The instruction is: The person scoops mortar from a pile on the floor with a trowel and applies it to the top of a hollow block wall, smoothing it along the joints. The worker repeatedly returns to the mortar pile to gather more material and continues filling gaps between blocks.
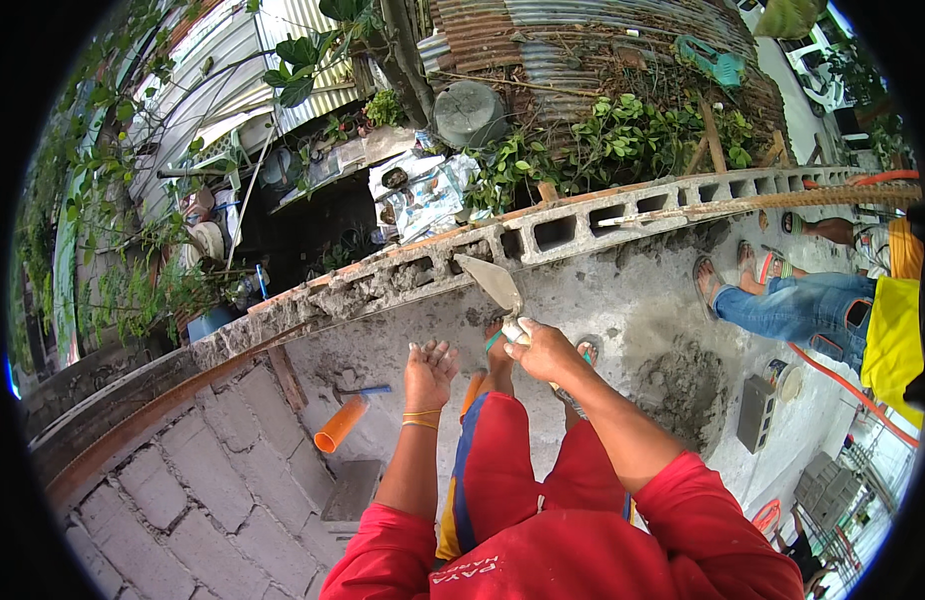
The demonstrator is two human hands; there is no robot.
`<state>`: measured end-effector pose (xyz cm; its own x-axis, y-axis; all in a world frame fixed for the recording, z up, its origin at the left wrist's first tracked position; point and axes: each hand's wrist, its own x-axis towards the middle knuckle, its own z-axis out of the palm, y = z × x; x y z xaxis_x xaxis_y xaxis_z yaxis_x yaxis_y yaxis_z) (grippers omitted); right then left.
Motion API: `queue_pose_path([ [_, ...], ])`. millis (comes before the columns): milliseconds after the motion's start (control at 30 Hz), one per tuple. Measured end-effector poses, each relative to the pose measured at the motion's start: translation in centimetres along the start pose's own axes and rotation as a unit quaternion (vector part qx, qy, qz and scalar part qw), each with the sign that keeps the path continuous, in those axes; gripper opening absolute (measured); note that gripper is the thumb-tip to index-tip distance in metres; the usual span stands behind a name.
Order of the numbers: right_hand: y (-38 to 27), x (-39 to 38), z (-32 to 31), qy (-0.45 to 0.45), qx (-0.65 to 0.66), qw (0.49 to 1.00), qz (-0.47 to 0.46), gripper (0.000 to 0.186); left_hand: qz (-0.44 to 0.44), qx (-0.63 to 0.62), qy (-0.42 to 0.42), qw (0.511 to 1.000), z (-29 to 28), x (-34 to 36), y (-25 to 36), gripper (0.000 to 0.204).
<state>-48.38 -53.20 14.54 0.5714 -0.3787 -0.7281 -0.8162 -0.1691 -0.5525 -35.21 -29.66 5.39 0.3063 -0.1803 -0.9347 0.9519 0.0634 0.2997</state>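
Observation:
My right hand (541,350) is closed round the handle of a trowel (491,282), whose pointed metal blade reaches toward the hollow-block wall (555,232) running across the view. Rough grey mortar (333,296) fills the wall's top toward the left. My left hand (430,372) is held palm up just left of the trowel, fingers slightly curled and apart, with nothing in it. Below the hands are my legs in red shorts and my feet in flip-flops on the concrete floor.
An orange pipe (338,425) and a hammer (363,391) lie left. Right are a mortar heap (681,390), a block (755,412), a bucket (785,382), an orange hose and another person in jeans (803,315). Rusty sheeting (563,55) and plants lie beyond the wall.

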Motion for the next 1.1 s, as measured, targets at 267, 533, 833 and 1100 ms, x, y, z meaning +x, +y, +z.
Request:
queue_pose_path([
  [267,12.9,-9.1,-3.2,0.082,0.198,0.977,-0.018,0.080,-0.046,0.270,-0.044,0.961,4.9,-2.9,-5.8,0.052],
  [533,35.7,-18.8,4.7,0.160,0.580,0.745,0.288,0.029,-0.037,0.535,-0.169,0.827,16.3,-9.5,-23.0,0.028],
  [833,65.2,-22.7,6.8,0.434,0.539,0.594,0.410,0.064,0.018,0.761,-0.390,0.517,23.9,-9.8,-50.6,0.058],
  [1100,91.0,-25.4,5.2,0.477,0.271,0.616,0.565,0.050,-0.087,0.842,-0.447,0.290,25.4,1.4,-62.6,0.071],
])
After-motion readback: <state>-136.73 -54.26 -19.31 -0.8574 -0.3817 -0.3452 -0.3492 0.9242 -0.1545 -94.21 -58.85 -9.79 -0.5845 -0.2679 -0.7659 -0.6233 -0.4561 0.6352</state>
